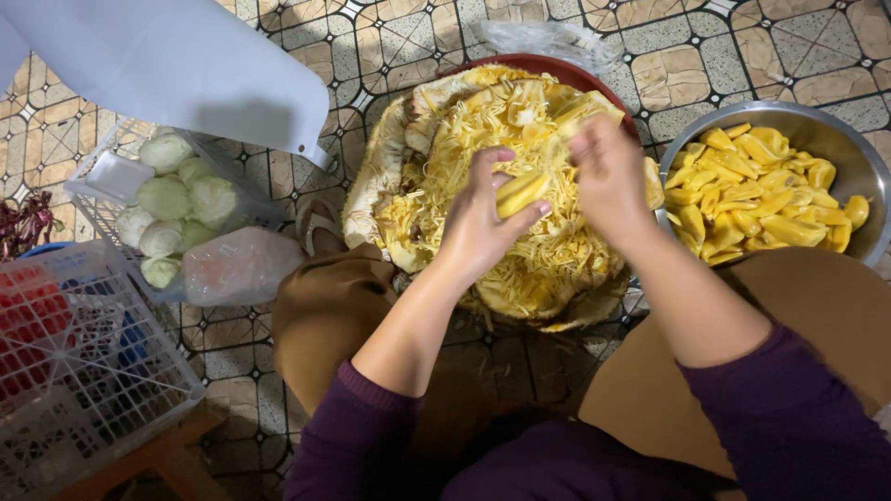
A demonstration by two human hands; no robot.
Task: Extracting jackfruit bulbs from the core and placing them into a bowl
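The floor [724,56] is tiled in beige and brown, each tile crossed by dark geometric lines, and the glaze catches an even indoor light. Along the left side, a white wire basket [111,199] stands on the tiles holding pale green cabbages [176,199], with a filled clear plastic bag [239,266] at its near corner. Nearer, a white plastic crate [88,366] rests on a wooden stool [172,455]. A big white sheet [186,60] hangs over the far left corner. A crumpled clear bag [548,39] lies at the far edge.

Shiny metal bowl [858,158], fibrous jackfruit [483,148]
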